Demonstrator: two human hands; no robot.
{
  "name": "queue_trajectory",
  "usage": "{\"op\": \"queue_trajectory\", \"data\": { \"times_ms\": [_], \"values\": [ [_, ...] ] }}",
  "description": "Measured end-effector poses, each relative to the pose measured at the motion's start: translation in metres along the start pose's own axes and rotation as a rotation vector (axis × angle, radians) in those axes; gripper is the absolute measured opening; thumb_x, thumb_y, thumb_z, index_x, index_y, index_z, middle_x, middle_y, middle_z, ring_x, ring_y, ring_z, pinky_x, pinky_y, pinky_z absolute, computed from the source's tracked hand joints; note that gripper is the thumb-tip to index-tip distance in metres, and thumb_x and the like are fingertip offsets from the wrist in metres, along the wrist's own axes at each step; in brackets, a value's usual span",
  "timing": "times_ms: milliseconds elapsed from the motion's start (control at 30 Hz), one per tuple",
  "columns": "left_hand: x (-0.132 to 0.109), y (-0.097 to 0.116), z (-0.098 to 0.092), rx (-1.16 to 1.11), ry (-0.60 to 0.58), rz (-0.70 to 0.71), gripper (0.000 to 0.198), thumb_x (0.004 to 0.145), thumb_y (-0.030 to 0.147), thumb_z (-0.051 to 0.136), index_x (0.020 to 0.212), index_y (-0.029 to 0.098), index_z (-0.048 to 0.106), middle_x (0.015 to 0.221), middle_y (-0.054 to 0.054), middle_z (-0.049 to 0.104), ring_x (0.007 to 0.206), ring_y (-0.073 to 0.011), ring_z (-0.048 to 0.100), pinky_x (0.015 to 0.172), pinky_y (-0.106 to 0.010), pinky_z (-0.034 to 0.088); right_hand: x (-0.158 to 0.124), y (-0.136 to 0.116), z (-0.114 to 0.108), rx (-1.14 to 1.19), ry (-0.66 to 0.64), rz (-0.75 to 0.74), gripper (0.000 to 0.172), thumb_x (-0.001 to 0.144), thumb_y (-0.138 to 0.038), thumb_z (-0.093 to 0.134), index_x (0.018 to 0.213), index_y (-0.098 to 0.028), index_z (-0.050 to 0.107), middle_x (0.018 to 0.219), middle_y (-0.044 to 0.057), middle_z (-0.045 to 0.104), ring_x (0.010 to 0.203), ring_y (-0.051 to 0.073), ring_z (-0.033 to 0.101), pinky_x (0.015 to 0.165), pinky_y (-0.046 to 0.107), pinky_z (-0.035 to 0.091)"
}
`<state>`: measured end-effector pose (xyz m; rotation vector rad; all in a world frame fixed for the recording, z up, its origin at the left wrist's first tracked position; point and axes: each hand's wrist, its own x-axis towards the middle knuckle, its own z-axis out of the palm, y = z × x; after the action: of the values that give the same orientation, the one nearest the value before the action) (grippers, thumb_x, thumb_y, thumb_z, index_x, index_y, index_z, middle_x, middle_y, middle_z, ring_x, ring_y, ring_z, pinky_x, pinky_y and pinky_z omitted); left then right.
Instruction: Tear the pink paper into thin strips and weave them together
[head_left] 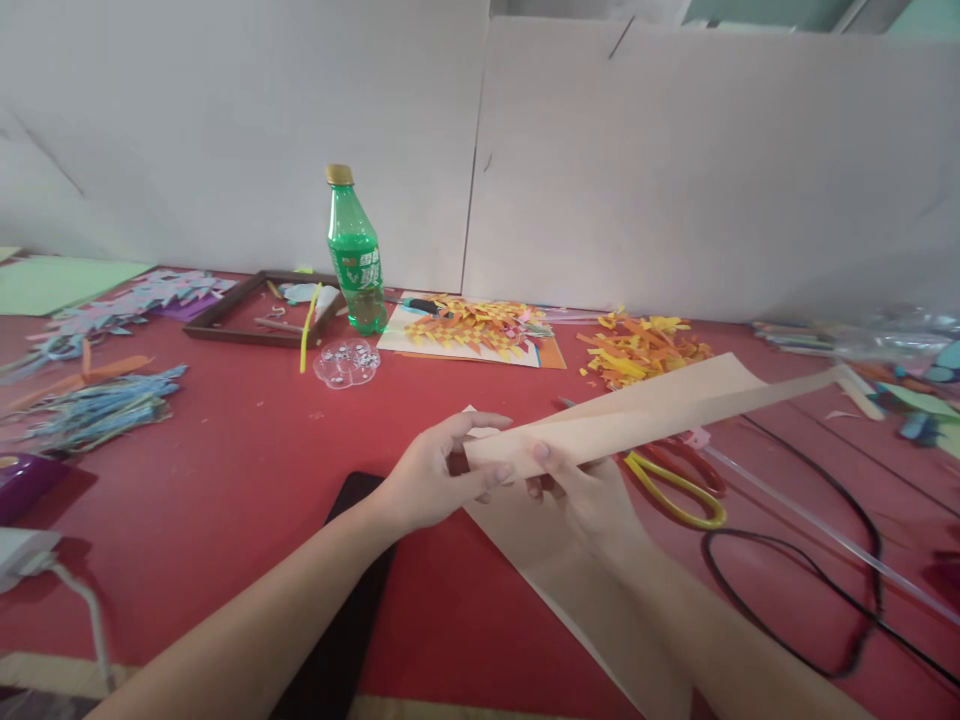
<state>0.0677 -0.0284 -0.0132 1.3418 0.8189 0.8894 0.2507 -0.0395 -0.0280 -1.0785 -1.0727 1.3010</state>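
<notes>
"Cream paper sheet [660, 410]: where is it, exactly?"

"Held above the red table [240, 440], slanting up toward the right. Start at the far left, though: a pale green sheet [67, 283], a bundle of blue strips [109, 405], then a dark brown frame [247, 338] with odds and ends inside. A green soda bottle [356, 265] stands at its right side, behind a clear flower-shaped tray [319, 365] (its contents are too tiny to name)."

"And the hands?"

"The left hand [431, 475] grasps the sheet's left end between thumb and fingers. Just beside it, the right hand [592, 500] pinches the lower edge, thumb on top. Neither is free."

"How far along does it look?"

"Partway, I'd judge. A lengthwise fold seems begun, but the layers gape toward the right end, so flattening is left. More cream paper lies below; whether it's the same piece, I can't tell. Behind, a pale card [405, 340] already carries overlapping yellow and orange strips."

"Further right?"

"A heap of loose strips [649, 350], apart from that card. Yellow-handled scissors [701, 523] lie near the right hand, and beyond them curls a black cord [878, 590]."
</notes>
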Motion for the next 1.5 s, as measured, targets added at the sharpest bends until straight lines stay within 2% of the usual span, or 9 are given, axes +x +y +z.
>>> {"op": "queue_trajectory", "data": {
  "times_ms": [67, 200, 433, 700, 1000, 1167, 1367, 1500],
  "values": [
    [0.0001, 0.0008, 0.0005, 0.009, 0.031, -0.030, 0.050, 0.074, 0.031, 0.071, 0.120, 0.020, 0.055, 0.099, -0.006, 0.061, 0.071, -0.0129, 0.061, 0.058, -0.025, 0.057, -0.0002, -0.0005, 0.0003, -0.013, 0.017, 0.004, 0.028, 0.074, -0.038, 0.073, 0.066, -0.012, 0.065, 0.054, 0.003, 0.059, 0.045, 0.013, 0.051, 0.042, 0.027, 0.041],
    [0.0008, 0.0022, -0.0001, 0.037, 0.062, -0.099, 0.046, 0.074, 0.032, 0.072, 0.114, 0.015, 0.059, 0.080, -0.004, 0.064, 0.066, -0.0133, 0.062, 0.059, -0.027, 0.057, 0.0002, -0.0002, -0.0004, 0.016, 0.033, 0.021, 0.027, 0.071, -0.038, 0.075, 0.068, -0.013, 0.065, 0.053, 0.001, 0.058, 0.046, 0.013, 0.052, 0.042, 0.027, 0.043],
    [0.0006, 0.0031, -0.0028, 0.019, 0.055, -0.097, 0.036, 0.074, 0.033, 0.071, 0.105, 0.014, 0.063, 0.085, -0.004, 0.066, 0.064, -0.0121, 0.062, 0.059, -0.025, 0.056, 0.0016, 0.0066, -0.0053, 0.116, -0.118, 0.032, 0.019, 0.075, -0.034, 0.073, 0.073, -0.015, 0.067, 0.061, 0.001, 0.061, 0.052, 0.013, 0.054, 0.050, 0.028, 0.046],
    [0.0006, 0.0027, -0.0024, 0.042, 0.054, -0.106, 0.029, 0.076, 0.034, 0.069, 0.096, 0.013, 0.064, 0.082, -0.005, 0.067, 0.068, -0.0141, 0.064, 0.062, -0.027, 0.057, 0.0018, 0.0027, -0.0021, 0.068, -0.066, 0.043, 0.020, 0.075, -0.033, 0.073, 0.071, -0.014, 0.067, 0.061, 0.002, 0.061, 0.052, 0.013, 0.054, 0.049, 0.027, 0.045],
    [0.0013, 0.0025, -0.0023, 0.036, 0.060, -0.105, 0.024, 0.076, 0.031, 0.069, 0.091, 0.013, 0.063, 0.079, -0.003, 0.064, 0.067, -0.0120, 0.063, 0.060, -0.024, 0.057, 0.0015, 0.0039, -0.0012, 0.139, -0.043, 0.075, 0.015, 0.071, -0.028, 0.076, 0.072, -0.015, 0.070, 0.063, 0.002, 0.066, 0.054, 0.014, 0.059, 0.050, 0.028, 0.051],
    [0.0007, 0.0033, -0.0014, 0.015, 0.056, -0.108, 0.023, 0.077, 0.030, 0.069, 0.091, 0.013, 0.063, 0.079, -0.003, 0.065, 0.069, -0.0122, 0.064, 0.060, -0.023, 0.058, 0.0020, 0.0015, -0.0010, 0.132, -0.069, 0.071, 0.015, 0.071, -0.029, 0.076, 0.074, -0.015, 0.070, 0.065, 0.002, 0.066, 0.055, 0.013, 0.059, 0.052, 0.027, 0.052],
    [0.0008, 0.0011, -0.0011, -0.016, 0.040, -0.097, 0.023, 0.077, 0.029, 0.068, 0.092, 0.013, 0.062, 0.081, -0.004, 0.065, 0.072, -0.0156, 0.065, 0.063, -0.030, 0.061, 0.0023, 0.0001, 0.0003, 0.123, -0.050, 0.067, 0.015, 0.070, -0.027, 0.077, 0.074, -0.015, 0.070, 0.066, 0.002, 0.066, 0.055, 0.013, 0.059, 0.053, 0.028, 0.053],
    [0.0008, 0.0003, -0.0011, -0.020, 0.043, -0.096, 0.024, 0.077, 0.029, 0.069, 0.093, 0.013, 0.063, 0.079, -0.003, 0.064, 0.072, -0.0149, 0.064, 0.064, -0.031, 0.061, 0.0026, 0.0016, -0.0007, 0.137, -0.056, 0.070, 0.011, 0.071, -0.025, 0.077, 0.074, -0.016, 0.071, 0.067, 0.000, 0.067, 0.056, 0.012, 0.059, 0.055, 0.026, 0.054]
  ]
}}
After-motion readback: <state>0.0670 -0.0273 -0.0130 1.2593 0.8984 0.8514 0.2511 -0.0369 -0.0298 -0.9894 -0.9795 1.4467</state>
